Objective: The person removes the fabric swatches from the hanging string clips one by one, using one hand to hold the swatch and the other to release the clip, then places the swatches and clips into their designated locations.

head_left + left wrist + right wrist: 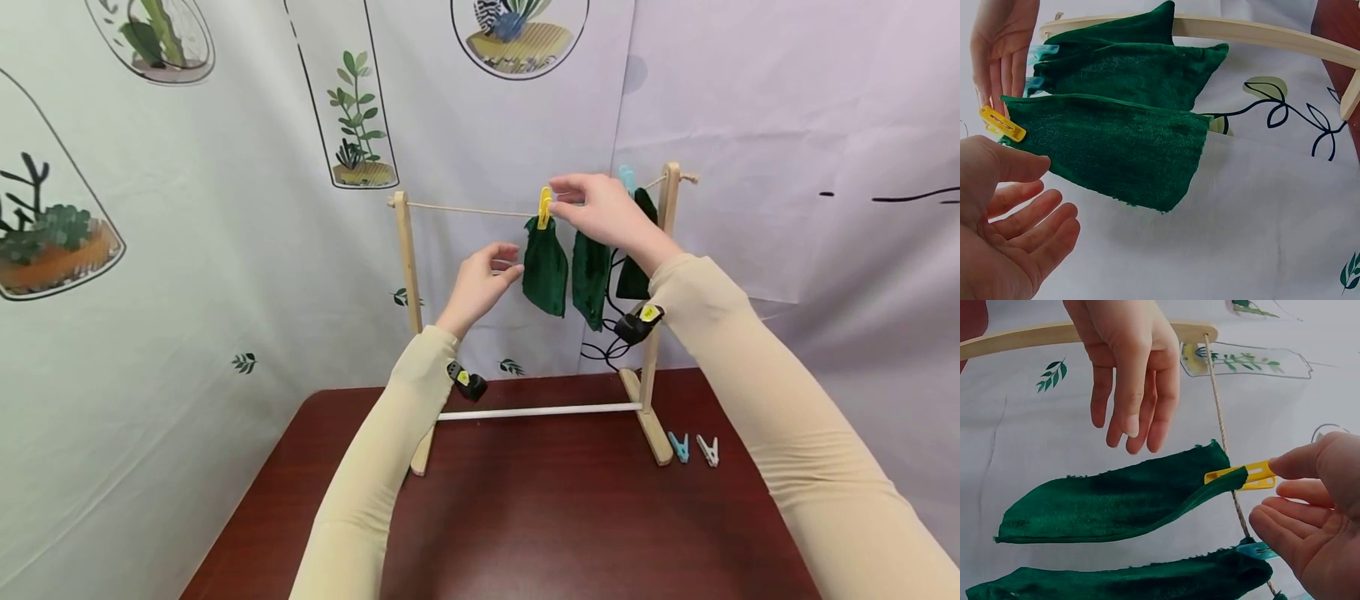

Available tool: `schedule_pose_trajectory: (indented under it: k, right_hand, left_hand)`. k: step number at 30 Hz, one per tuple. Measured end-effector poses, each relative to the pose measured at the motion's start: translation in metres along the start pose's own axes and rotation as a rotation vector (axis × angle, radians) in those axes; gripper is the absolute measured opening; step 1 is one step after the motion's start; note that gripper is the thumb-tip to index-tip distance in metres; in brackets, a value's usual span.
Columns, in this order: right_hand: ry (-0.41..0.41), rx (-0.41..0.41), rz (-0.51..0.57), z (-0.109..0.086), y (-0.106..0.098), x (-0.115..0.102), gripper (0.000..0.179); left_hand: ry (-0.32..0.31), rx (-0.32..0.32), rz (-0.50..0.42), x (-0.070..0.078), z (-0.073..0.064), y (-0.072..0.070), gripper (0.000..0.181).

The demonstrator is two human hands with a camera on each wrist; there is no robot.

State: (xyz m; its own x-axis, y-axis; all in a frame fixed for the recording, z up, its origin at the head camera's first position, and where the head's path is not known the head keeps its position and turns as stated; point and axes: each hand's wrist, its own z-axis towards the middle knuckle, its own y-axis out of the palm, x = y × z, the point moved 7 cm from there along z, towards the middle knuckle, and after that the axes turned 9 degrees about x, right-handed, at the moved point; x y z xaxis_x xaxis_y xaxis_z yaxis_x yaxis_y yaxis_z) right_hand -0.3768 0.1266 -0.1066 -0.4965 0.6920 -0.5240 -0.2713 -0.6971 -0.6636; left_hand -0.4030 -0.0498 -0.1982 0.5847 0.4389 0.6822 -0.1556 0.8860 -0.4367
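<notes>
A small wooden drying rack [409, 275] carries a string line [465, 208] with three dark green cloths. A yellow clothespin [544, 207] [1247, 476] clamps the leftmost cloth [545, 267] [1116, 150] [1116, 500] to the string. My right hand [596, 208] [1310, 512] pinches the tail of that pin between thumb and forefinger. To the left of the cloth, my left hand [483, 279] [1010, 237] hovers with relaxed fingers, holding nothing. A blue pin [1257, 551] holds the middle cloth [591, 271] [1147, 578]. The third cloth [633, 279] hangs by the right post.
A blue clothespin [678, 447] and a white one [708, 450] lie on the dark red table [540, 517] beside the rack's right foot. Black cables [607, 350] hang behind the rack. A plant-printed backdrop [225, 250] closes off the back.
</notes>
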Motion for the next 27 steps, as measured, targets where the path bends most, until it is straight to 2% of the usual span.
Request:
schedule_pose_trajectory:
  k: [8,16,23,27]
  right_hand:
    - [0.009,-0.031,0.008,0.002,0.001,-0.001,0.054]
    - [-0.010,-0.050,-0.009,0.004,0.001,-0.006,0.053]
    - [-0.011,-0.062,-0.011,0.006,0.003,-0.009,0.052]
    - [-0.029,-0.070,-0.006,0.006,0.004,-0.013,0.052]
  left_hand:
    - [-0.015,-0.016,0.035,0.003,0.006,0.007,0.038]
    - [0.000,-0.014,0.048,0.011,0.012,0.015,0.037]
    - [-0.002,-0.046,0.060,0.011,0.011,0.023,0.036]
    - [0.025,-0.016,0.047,0.011,0.013,0.023,0.030]
